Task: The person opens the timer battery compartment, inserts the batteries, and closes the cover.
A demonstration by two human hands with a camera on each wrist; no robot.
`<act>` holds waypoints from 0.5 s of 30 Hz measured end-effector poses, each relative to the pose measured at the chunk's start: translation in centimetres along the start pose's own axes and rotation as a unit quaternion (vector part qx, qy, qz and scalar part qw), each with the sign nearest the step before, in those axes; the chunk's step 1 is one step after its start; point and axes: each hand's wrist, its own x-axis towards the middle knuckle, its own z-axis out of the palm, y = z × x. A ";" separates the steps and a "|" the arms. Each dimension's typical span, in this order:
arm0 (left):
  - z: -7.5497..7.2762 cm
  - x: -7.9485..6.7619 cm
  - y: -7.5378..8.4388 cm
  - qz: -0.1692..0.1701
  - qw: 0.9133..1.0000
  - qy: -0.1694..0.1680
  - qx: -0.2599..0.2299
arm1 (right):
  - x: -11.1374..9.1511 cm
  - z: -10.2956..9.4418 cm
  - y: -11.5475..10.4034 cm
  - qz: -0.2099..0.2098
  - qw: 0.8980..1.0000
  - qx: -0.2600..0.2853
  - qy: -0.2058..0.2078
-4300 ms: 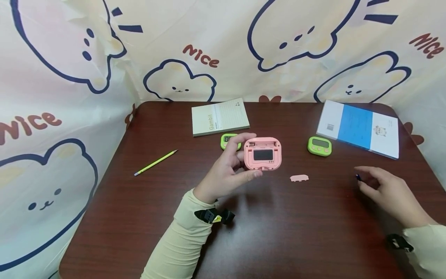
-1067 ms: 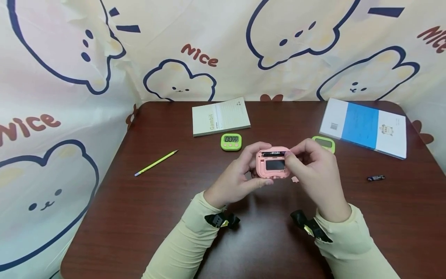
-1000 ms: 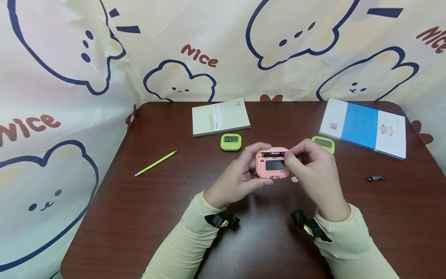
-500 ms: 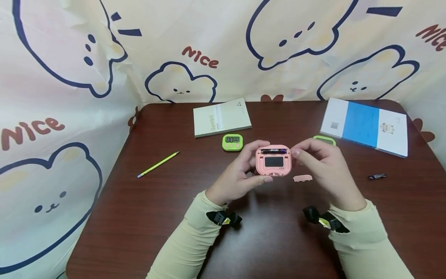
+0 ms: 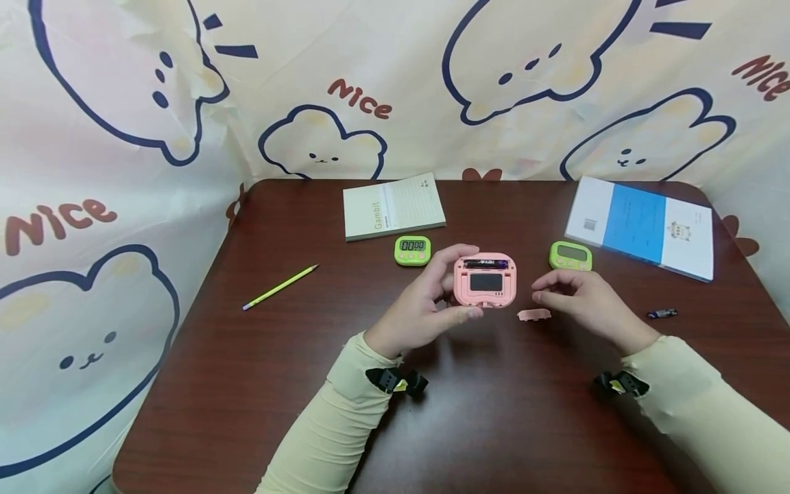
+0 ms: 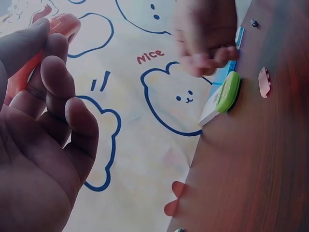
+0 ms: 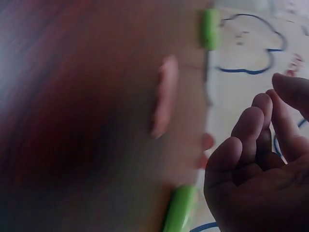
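In the head view my left hand (image 5: 420, 312) grips a pink digital timer (image 5: 485, 299) by its left side, back facing up. Its battery slot lies uncovered, with a dark battery (image 5: 485, 264) seated inside. My right hand (image 5: 586, 302) hovers to the right of the timer, fingers loosely bent and holding nothing. Just below its fingertips a pink battery cover (image 5: 533, 315) lies on the table. The left wrist view shows only an edge of the timer (image 6: 65, 26) past the left fingers. In the right wrist view the cover (image 7: 165, 96) is blurred, apart from the right hand (image 7: 260, 159).
Another battery (image 5: 662, 313) lies at the right. Two green timers, one at the left (image 5: 412, 251) and one at the right (image 5: 570, 256), rest behind the hands. Farther back are a notebook (image 5: 395, 207) and a blue-and-white book (image 5: 638, 226). A pencil (image 5: 280, 287) lies at left.
My right hand put one battery down on the right, worked at the timer's slot, then let go and drew back to the right. The slot now holds a battery. My left hand keeps the timer.
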 end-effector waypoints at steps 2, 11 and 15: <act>0.0 0.0 0.1 0.000 1.000 0.002 0.000 | 0.4 0.0 0.8 -0.001 0.999 -0.026 -0.019; -0.2 -0.1 0.5 -0.002 1.000 0.006 0.005 | 1.5 0.2 2.1 -0.031 0.985 -0.153 -0.076; -0.2 -0.1 0.6 0.001 1.000 0.008 0.002 | 1.6 0.7 2.1 -0.046 0.978 -0.184 -0.084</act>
